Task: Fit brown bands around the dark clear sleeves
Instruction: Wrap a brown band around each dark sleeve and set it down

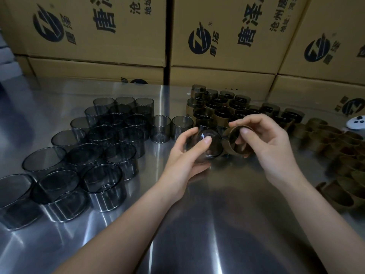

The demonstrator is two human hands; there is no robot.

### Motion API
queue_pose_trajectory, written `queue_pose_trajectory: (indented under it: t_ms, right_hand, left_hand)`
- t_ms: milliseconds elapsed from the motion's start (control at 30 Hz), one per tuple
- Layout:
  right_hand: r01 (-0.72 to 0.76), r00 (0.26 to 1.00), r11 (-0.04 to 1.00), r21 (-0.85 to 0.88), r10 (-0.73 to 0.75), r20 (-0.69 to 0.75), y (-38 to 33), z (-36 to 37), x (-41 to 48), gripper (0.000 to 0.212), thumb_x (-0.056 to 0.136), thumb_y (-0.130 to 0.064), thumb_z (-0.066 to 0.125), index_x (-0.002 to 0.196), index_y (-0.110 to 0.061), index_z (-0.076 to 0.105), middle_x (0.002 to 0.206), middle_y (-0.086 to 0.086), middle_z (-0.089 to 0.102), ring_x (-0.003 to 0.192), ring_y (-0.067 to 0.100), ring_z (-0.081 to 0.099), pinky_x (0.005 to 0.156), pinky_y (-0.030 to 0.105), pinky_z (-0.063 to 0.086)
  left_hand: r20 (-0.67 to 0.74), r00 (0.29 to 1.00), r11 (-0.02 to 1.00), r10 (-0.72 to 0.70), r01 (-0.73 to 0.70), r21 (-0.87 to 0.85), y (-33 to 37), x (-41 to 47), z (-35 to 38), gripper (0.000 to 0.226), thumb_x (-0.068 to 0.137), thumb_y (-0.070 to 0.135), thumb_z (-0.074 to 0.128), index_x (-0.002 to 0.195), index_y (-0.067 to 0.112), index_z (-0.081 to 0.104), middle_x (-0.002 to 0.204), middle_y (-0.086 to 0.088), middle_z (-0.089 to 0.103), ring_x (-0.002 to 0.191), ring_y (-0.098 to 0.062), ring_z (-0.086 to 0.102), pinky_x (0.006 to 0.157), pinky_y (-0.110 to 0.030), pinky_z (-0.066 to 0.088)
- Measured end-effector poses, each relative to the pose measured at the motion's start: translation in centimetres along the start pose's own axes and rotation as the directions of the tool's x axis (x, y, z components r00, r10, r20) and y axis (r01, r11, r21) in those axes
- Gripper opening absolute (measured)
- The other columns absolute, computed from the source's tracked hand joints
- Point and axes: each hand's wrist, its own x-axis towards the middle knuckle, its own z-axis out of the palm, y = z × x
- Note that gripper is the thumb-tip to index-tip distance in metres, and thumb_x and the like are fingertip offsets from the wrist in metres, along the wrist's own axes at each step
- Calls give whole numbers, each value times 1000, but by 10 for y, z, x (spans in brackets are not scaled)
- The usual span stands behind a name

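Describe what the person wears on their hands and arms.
Nothing is worn: the left hand and right hand are bare, without gloves, rings, watch or bracelet. Both forearms are uncovered to the frame edge, with no sleeve in view. The fingernails are short and plain.

- Smoky dark, glossy clear plastic sleeves [110,139]
- Matt brown bands [345,153], material unclear
- Shiny, smooth brushed-metal table [197,224]
- Matt tan cardboard boxes [217,36] along the table's far edge
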Motion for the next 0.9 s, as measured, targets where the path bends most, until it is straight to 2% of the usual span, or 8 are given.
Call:
queue_pose_trajectory:
  t_ms: [67,233,367,500,600,700,800,900]
  right_hand:
    - [15,1000,1000,3,-15,21,0,2,0,25,91,-15,57,95,-36,69,99,-5,68,80,10,63,68,19,52]
    - [35,995,999,8,-35,91,1,9,-2,34,92,-13,54,97,-42,72,96,-10,65,78,9,61,70,21,51]
    - [27,989,1000,2,-27,143,0,10,-3,37,98,-1,49,108,-30,71,106,-5,64,87,8,62,71,19,51]
    - [2,992,999,47,-8,125,-1,12,-4,29,98,1,51,110,-23,64,102,-1,71,92,6,66,68,13,49]
    - [2,995,997,77,-10,101,-2,13,-5,22,96,1,54,101,-20,60,102,3,72,97,11,67,68,14,50]
    - [32,995,999,10,-32,98,-1,14,-5,23,94,-3,59,100,-23,67,103,1,69,91,8,64,69,18,50]
    - [49,993,999,-17,-47,104,2,17,-7,21,92,-4,62,100,-22,71,100,-1,66,89,9,63,68,22,51]
    - [88,992,993,-74,-81,100,3,20,-8,22,91,-5,64,99,-24,72,100,-6,65,99,12,63,79,21,51]
  left_hand:
    - [22,1000,1000,6,-6,-7,0,0,-1,59,80,30,78,134,32,54,128,-10,66,112,-25,69,97,-49,55]
    - [39,999,1000,14,-14,-4,-1,0,1,59,77,33,77,132,27,58,136,-8,60,116,-23,66,101,-47,52]
    - [83,997,999,-3,-1,44,-1,-1,2,59,80,51,65,134,26,56,130,-5,66,118,-21,65,98,-39,54]
    - [104,995,997,-2,-6,77,-1,-3,4,71,75,63,61,133,22,57,127,-4,68,118,-21,65,99,-40,53]
    - [116,993,994,-1,-11,107,-1,-4,5,65,79,62,59,131,22,59,125,-3,69,117,-21,65,102,-45,51]
    - [135,991,991,1,-19,132,-2,-6,6,61,82,59,63,130,22,59,126,-6,68,119,-23,65,104,-50,49]
    - [130,992,988,-2,-18,151,-1,-6,7,73,71,60,68,131,22,58,131,-7,63,122,-24,62,104,-51,49]
    - [131,991,986,-4,-18,167,-3,-5,7,72,65,56,74,129,26,59,128,1,64,117,-17,65,102,-48,51]
